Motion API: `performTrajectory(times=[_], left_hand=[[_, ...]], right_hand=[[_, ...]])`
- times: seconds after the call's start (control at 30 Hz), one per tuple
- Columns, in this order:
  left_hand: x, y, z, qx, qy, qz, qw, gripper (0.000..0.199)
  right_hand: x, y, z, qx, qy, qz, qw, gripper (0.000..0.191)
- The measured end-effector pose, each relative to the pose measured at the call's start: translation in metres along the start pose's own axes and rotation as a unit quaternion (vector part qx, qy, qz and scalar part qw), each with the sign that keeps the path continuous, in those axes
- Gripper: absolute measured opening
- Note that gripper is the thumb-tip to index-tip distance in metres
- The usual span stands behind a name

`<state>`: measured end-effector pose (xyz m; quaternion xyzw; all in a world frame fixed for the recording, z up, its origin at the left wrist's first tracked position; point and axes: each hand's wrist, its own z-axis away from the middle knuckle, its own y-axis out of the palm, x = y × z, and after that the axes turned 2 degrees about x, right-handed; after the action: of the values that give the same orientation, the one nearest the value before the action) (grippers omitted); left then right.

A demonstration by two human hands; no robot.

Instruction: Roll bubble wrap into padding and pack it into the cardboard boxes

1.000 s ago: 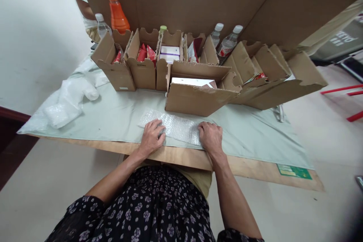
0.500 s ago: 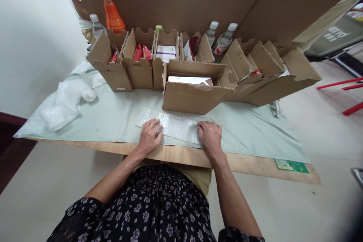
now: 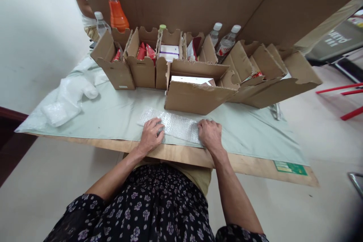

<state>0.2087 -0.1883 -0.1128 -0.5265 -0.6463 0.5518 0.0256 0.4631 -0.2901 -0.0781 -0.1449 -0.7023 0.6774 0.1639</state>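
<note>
A flat strip of bubble wrap (image 3: 180,125) lies on the pale green cloth (image 3: 119,115) near the table's front edge. My left hand (image 3: 151,135) rests at its left part, fingers curled round a small dark thing that is mostly hidden. At the strip's right end, my right hand (image 3: 210,134) has its fingers closed on the wrap. Just behind the strip stands an open cardboard box (image 3: 195,97) with a white box inside.
Several open cardboard boxes (image 3: 144,72) with packets stand in a row behind. Bottles, one orange (image 3: 117,17), are at the back against a large cardboard panel (image 3: 184,0). More bubble wrap (image 3: 66,98) lies at the left. Part of a person (image 3: 85,7) shows at the upper left.
The view has shifted slightly. Both hands keep their places on the bubble wrap, and nothing on the table has visibly moved.
</note>
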Motion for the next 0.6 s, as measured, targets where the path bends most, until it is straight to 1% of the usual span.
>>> performTrajectory(times=[0.13, 0.2, 0.33, 0.43, 0.53, 0.6], left_hand=[[0.000, 0.000, 0.000, 0.002, -0.003, 0.001, 1.000, 0.021], [0.000, -0.001, 0.001, -0.003, -0.003, -0.001, 1.000, 0.021], [-0.001, -0.001, 0.001, -0.011, -0.007, -0.011, 1.000, 0.021], [-0.001, -0.001, 0.001, -0.015, 0.005, -0.018, 1.000, 0.019], [-0.002, 0.000, 0.001, -0.021, 0.016, -0.022, 0.999, 0.018], [-0.002, 0.000, 0.001, -0.019, 0.016, -0.025, 0.999, 0.018]], right_hand=[[0.002, -0.001, 0.010, -0.003, 0.001, -0.003, 1.000, 0.020], [0.002, 0.001, 0.019, -0.019, -0.003, -0.014, 1.000, 0.019], [0.001, 0.009, 0.041, -0.093, -0.031, -0.068, 0.993, 0.016], [-0.001, 0.014, 0.052, -0.145, -0.033, -0.093, 0.985, 0.015], [-0.003, 0.015, 0.054, -0.179, -0.035, -0.105, 0.977, 0.014], [-0.003, 0.014, 0.051, -0.201, -0.051, -0.115, 0.972, 0.012]])
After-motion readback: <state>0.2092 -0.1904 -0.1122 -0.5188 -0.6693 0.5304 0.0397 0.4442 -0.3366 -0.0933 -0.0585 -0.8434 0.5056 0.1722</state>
